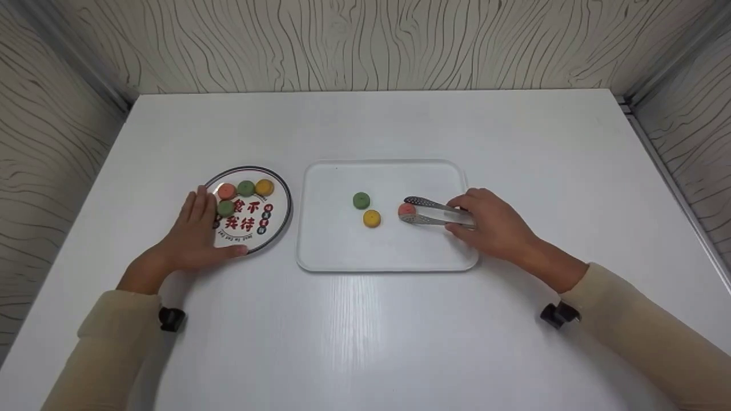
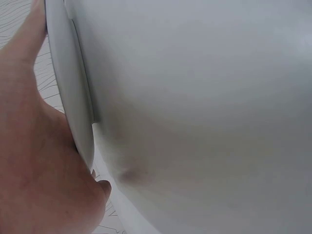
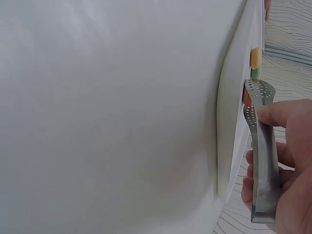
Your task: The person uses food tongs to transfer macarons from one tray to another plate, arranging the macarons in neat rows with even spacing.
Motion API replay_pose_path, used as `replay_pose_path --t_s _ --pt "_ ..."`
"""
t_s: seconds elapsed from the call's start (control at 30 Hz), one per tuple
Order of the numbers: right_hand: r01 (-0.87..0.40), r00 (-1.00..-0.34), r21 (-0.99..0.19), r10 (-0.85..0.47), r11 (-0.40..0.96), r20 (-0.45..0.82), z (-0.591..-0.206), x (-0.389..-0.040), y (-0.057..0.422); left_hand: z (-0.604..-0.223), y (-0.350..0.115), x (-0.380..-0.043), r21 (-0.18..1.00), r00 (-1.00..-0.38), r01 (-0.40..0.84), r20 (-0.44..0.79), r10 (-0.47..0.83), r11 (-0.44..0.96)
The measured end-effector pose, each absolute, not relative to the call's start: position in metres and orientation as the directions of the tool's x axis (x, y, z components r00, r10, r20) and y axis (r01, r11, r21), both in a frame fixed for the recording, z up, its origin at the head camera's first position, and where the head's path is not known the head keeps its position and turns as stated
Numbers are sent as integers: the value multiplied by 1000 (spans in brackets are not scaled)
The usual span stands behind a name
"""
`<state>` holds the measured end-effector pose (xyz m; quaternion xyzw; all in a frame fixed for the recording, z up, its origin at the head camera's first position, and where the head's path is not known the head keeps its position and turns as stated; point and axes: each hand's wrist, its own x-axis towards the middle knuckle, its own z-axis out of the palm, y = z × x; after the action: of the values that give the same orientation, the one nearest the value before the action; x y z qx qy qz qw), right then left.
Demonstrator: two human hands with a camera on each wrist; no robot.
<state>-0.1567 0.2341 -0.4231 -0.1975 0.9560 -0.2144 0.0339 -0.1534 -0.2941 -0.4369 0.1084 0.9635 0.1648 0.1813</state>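
Observation:
My left hand [image 1: 191, 237] rests at the near left rim of a round plate [image 1: 274, 228], fingers stretched along its left side and thumb at the front edge. In the left wrist view the plate's underside [image 2: 73, 92] shows beside the hand. Two green, one pink and one yellow small round macaron-like pieces lie on the plate. My right hand [image 1: 494, 222] holds metal tongs [image 1: 437, 220] with perforated tips over a white tray [image 1: 342, 262]. The tips straddle a pink piece [image 1: 406, 209], one on either side. In the right wrist view, the tongs [image 3: 265, 161] lie between thumb and fingers.
On the tray, left of the tongs, are a green piece [image 1: 361, 200] and a yellow piece [image 1: 372, 218]. Plate and tray stand side by side on a white table [image 1: 342, 331]. Patterned panels [image 1: 371, 45] enclose the back and sides.

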Motion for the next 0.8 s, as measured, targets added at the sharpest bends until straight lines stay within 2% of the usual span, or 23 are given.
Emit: replay_pose_path --t_s 0.8 --pt "-375 -921 -378 -385 846 51 -425 -157 243 -438 -294 -153 344 -909 139 -328 258 929"
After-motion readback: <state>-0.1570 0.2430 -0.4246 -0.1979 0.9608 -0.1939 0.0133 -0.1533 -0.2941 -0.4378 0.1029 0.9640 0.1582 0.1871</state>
